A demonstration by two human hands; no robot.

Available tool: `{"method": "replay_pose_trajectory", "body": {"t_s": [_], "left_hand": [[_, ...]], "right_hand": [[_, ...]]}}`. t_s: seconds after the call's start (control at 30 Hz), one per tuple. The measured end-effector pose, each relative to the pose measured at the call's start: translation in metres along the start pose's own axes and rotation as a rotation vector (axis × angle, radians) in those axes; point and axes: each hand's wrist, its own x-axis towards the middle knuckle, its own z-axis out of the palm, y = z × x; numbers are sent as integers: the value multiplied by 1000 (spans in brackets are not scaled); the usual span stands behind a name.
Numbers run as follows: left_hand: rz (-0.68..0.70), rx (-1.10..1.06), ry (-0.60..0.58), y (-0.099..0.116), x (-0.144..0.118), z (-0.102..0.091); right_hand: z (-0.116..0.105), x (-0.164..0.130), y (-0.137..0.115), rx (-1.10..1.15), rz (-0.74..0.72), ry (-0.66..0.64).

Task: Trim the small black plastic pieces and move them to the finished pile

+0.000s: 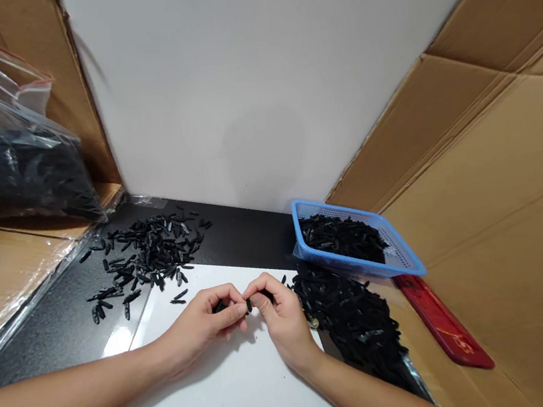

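Over the white sheet (215,380) my two hands meet at the fingertips. A small black elongated piece (249,305) is pinched between them. My left hand (207,320) is closed, with more black showing inside its curled fingers. My right hand (285,323) is closed too, its thumb and index finger on the same piece; some black shows behind its fingers. To the left lies a loose pile of similar black pieces (156,246). A larger, denser heap of black pieces (353,320) is just right of my right hand. What the pieces are exactly, I cannot make out.
A blue plastic basket (403,245) holding black pieces stands behind the right heap. At the far left is a clear zip bag (19,171) of black material on cardboard. A red flat object (445,327) lies at right. White and cardboard walls (501,184) enclose the dark table (250,233).
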Motion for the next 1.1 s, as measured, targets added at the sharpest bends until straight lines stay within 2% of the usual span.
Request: {"method": "replay_pose_trajectory", "body": {"t_s": [0.47, 0.63, 0.7, 0.83, 0.93, 1.1], "left_hand": [[33, 160, 66, 6, 0, -1], [6, 201, 55, 5, 0, 0], [-20, 158, 37, 6, -1, 1], [-96, 8, 25, 10, -3, 1], [-96, -32, 17, 10, -3, 1], [-55, 14, -12, 4, -2, 0]], "right_hand": [[2, -6, 0, -161, -230, 16], [-1, -2, -10, -78, -312, 112], [-2, -1, -11, 5, -238, 98], [1, 0, -3, 307, 56, 10], [3, 1, 3, 540, 239, -35], [1, 2, 1, 671, 346, -66]]}}
